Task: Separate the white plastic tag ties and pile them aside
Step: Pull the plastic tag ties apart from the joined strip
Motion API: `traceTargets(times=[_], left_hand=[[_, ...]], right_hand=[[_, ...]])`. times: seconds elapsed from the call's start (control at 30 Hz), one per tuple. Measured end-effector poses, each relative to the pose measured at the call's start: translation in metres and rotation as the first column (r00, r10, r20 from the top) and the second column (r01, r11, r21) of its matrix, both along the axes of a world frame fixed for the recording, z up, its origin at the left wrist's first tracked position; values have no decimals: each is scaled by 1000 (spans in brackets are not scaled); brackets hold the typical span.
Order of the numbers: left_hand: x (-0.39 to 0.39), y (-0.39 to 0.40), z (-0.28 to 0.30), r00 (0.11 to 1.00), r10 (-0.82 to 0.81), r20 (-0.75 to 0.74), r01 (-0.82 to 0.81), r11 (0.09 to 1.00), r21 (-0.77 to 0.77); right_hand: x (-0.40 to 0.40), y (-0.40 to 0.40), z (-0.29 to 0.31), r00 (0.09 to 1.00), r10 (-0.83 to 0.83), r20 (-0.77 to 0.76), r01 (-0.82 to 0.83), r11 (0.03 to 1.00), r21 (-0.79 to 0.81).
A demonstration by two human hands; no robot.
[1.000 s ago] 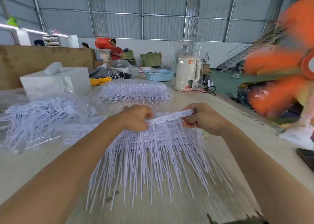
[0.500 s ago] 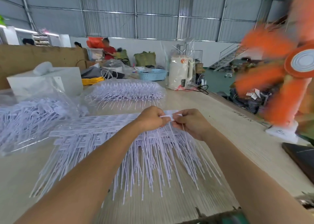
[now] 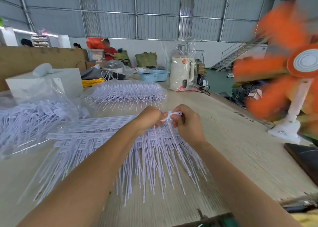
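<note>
Both hands meet at the far edge of a fanned heap of white tag ties (image 3: 130,151) spread on the tabletop (image 3: 232,151). The left hand (image 3: 149,119) has its fingers curled around a bunch of tie heads, while the right hand (image 3: 187,123) pinches one tag (image 3: 173,114) between thumb and forefinger, its flat head poking up just between the two hands. Both hands are therefore closed on ties, not loose.

The relation that matters is the lie of the strip: the joined heads run left to right across the scene, and the thin tails hang toward the near edge, splaying out under the forearms. The pinched tag sits at the right end of what the left hand holds, so the right hand is the nearer one to pull it free, probably by drawing it rightward or twisting it off while the left hand anchors the rest.

Piles of ties already lie well to the left, one in a clear bag (image 3: 32,116), and another heap (image 3: 127,92) sits farther away. A spinning orange fan (image 3: 290,75) stands at the right.
</note>
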State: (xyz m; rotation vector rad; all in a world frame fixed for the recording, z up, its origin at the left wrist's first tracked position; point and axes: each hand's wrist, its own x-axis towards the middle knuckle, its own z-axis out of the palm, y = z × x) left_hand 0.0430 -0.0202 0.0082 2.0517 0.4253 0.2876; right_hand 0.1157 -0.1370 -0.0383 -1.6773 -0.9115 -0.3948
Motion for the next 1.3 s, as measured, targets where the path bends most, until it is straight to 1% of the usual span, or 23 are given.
traceTargets(times=[0.07,0.1,0.13,0.2,0.23,0.27,0.33,0.37,0.47,0.53,0.6,0.7,0.77,0.83,0.87,0.93,1.0,1.07,1.1,1.2,1.3], left_hand=[[-2,3,0,998,-59,-19,57,995,-85],[-3,3,0,993,-113,-22,109,986,-128],[-5,3,1,988,-153,-24,149,980,-134],[-6,4,4,990,-139,-18,139,990,-20],[-7,4,4,994,-114,-1,114,992,51],[-7,5,4,994,-108,15,106,989,100],[-7,6,1,991,-137,11,134,979,151],[-6,7,-1,989,-146,-1,144,975,166],[-6,12,-6,989,-143,-22,145,969,200],[-8,15,-8,988,-154,-18,155,969,191],[-10,17,-10,988,-157,-7,155,966,208],[-12,19,-13,989,-136,57,121,970,212],[-14,21,-14,987,-127,98,104,971,213],[-15,24,-14,984,-127,126,100,975,200],[-16,26,-13,983,-120,138,93,978,189],[-18,30,-12,989,-86,118,61,977,202],[-20,33,-11,997,-46,57,32,973,227],[-21,34,-11,999,-37,37,29,978,208],[-22,33,-11,998,-37,50,26,978,205],[-24,31,-11,993,-12,115,-20,962,271],[-23,30,-11,990,-3,143,-47,938,343]], right_hand=[[4,1,-5,997,-18,69,18,1000,8],[9,0,-8,997,-46,66,44,999,19],[15,-3,-10,997,-80,8,80,996,29],[23,-12,-11,963,-98,-252,118,991,66],[25,-15,-9,922,-53,-383,101,989,107],[25,-17,-4,880,16,-475,73,983,168],[23,-18,11,804,159,-573,9,960,279],[21,-18,20,770,212,-602,-29,954,299],[15,-18,38,652,306,-693,-155,949,274],[9,-14,42,594,310,-742,-237,949,207],[2,-7,39,593,272,-758,-296,949,109],[-9,4,32,621,220,-752,-307,952,26],[-15,9,30,611,241,-754,-317,947,46],[-19,12,31,588,303,-750,-306,942,140],[-21,13,32,593,315,-741,-283,943,175],[-21,13,34,605,326,-727,-242,945,222],[-21,13,36,598,339,-726,-230,941,249],[-21,14,36,610,338,-716,-229,941,250],[-21,15,36,620,333,-710,-229,943,242],[-21,18,35,632,308,-711,-257,949,183],[-21,18,38,643,305,-703,-330,938,105]])
